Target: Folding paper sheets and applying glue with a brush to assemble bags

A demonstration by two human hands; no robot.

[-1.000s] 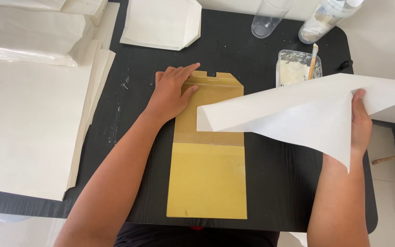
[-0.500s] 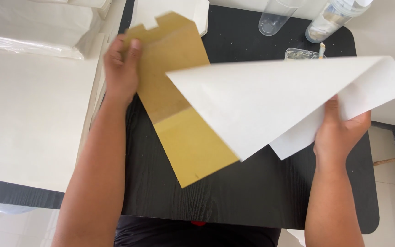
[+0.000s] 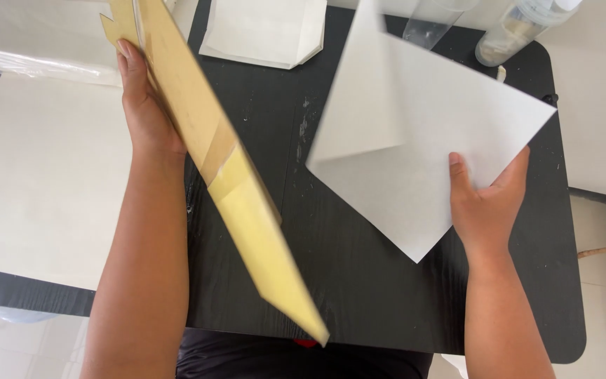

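Left hand: your left hand (image 3: 147,116) is up at 10 o'clock, fingers clamped on the upper end of the brown-and-yellow cardboard template (image 3: 236,193).
Template: it's lifted off the black worktop (image 3: 359,281) and tilted nearly edge-on, running from 11 o'clock at the top edge down to about 6 o'clock, with the yellow end lowest.
Right hand: your right hand (image 3: 487,203) sits at 3 o'clock, fingers spread and pressing on the white paper sheet (image 3: 415,140); thumb on top, and I can't tell if anything's tucked under it.
Sheet: it lies at an angle over the right half of the worktop, one flap folded up toward 12 o'clock.
Around: a folded white paper bag (image 3: 264,31) at 12, a stack of white sheets (image 3: 43,182) at 9, a clear cup (image 3: 429,21) and a plastic bottle (image 3: 520,24) at 1.
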